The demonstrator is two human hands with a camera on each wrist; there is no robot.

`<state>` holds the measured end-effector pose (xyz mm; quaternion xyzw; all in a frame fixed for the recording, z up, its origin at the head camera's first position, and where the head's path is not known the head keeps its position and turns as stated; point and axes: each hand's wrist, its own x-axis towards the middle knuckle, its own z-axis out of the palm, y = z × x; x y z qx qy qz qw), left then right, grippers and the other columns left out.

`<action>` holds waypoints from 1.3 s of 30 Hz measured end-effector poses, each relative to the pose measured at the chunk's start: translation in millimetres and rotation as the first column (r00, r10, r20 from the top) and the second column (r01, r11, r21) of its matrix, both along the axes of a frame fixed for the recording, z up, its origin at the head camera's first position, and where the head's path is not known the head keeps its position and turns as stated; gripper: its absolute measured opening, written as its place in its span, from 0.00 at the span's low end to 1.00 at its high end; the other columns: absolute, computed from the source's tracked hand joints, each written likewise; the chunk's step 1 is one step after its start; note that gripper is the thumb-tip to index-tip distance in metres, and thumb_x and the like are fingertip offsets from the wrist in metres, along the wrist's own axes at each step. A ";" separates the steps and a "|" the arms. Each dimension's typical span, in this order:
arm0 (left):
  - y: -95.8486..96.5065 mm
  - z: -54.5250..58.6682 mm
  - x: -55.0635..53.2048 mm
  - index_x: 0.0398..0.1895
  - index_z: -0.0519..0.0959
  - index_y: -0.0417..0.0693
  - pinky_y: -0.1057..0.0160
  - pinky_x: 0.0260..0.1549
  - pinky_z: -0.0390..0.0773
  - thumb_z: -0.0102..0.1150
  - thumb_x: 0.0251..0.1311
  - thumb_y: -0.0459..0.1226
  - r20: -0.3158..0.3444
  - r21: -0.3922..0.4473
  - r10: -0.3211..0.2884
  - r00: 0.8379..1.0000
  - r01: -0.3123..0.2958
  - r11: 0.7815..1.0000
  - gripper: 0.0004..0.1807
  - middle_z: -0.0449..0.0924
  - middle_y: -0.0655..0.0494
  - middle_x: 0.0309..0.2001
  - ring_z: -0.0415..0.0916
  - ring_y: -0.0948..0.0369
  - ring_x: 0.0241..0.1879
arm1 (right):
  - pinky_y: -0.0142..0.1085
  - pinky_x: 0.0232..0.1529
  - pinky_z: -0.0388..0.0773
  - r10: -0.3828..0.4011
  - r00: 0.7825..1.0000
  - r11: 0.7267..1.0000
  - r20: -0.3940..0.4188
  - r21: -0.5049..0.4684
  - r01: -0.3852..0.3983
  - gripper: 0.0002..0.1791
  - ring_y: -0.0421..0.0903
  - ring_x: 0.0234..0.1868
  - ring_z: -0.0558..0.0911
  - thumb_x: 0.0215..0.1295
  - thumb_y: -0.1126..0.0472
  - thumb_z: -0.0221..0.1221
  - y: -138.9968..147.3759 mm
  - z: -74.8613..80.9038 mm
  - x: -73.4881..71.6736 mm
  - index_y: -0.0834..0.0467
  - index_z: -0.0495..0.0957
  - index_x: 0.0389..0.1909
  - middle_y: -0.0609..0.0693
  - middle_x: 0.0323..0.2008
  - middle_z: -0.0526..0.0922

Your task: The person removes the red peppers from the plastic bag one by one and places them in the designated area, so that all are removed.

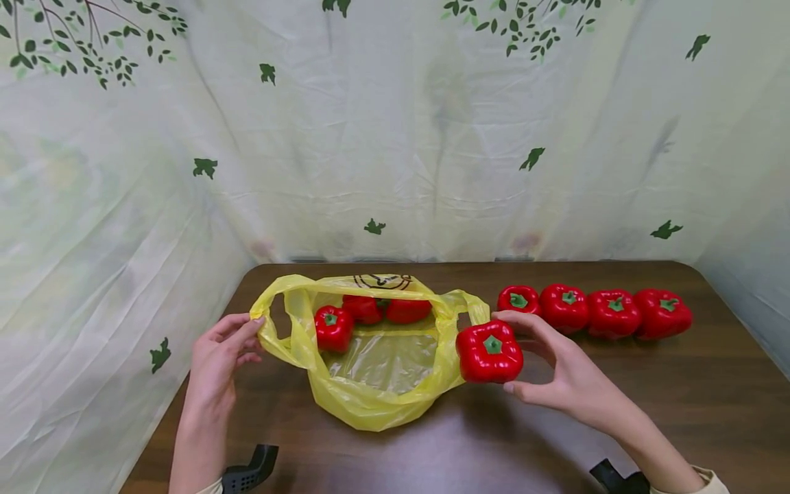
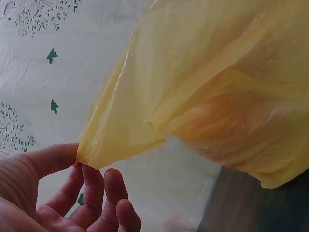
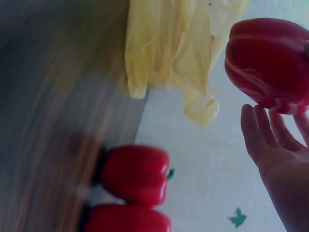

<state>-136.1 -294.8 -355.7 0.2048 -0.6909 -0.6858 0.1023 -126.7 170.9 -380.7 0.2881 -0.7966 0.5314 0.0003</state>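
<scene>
Left hand (image 1: 217, 355): fingertips pinch yellow bag (image 1: 373, 408) at left | right hand (image 1: 570, 376): fingers spread wide, gripping red pepper (image 1: 489, 358) at right

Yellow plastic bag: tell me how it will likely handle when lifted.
The yellow plastic bag seems floppy: its thin film creases and sags, so it may fold inward when lifted. It could hang lopsided, since the three red bell peppers visible inside sit toward the far side. Its glossy surface might feel slippery.
</scene>
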 end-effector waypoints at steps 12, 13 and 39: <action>-0.3 -1.1 -2.2 0.38 0.83 0.50 0.65 0.27 0.80 0.70 0.58 0.45 0.011 -0.005 0.003 1.000 -0.003 1.000 0.11 0.82 0.59 0.30 0.78 0.59 0.25 | 0.29 0.52 0.76 -0.207 0.978 0.967 -0.019 0.150 0.208 0.43 0.42 0.52 0.79 0.52 0.62 0.75 34.3 -16.6 4.2 0.43 0.65 0.67 0.42 0.59 0.72; -0.1 -0.9 -2.3 0.38 0.83 0.50 0.65 0.28 0.80 0.70 0.58 0.45 0.012 -0.006 0.003 1.000 -0.003 1.000 0.11 0.82 0.59 0.30 0.78 0.59 0.25 | 0.30 0.52 0.76 -0.215 0.976 0.963 -0.016 0.163 0.215 0.43 0.43 0.52 0.80 0.52 0.61 0.75 36.3 -18.4 3.9 0.44 0.65 0.68 0.42 0.59 0.73; 1.6 -2.4 -1.9 0.36 0.83 0.51 0.64 0.27 0.81 0.70 0.58 0.43 0.003 0.005 -0.011 1.000 0.011 1.000 0.08 0.83 0.59 0.28 0.79 0.60 0.24 | 0.44 0.48 0.80 -0.282 0.941 0.952 0.186 0.179 0.250 0.42 0.65 0.59 0.74 0.56 0.64 0.71 49.4 -54.4 -16.6 0.57 0.60 0.70 0.62 0.64 0.66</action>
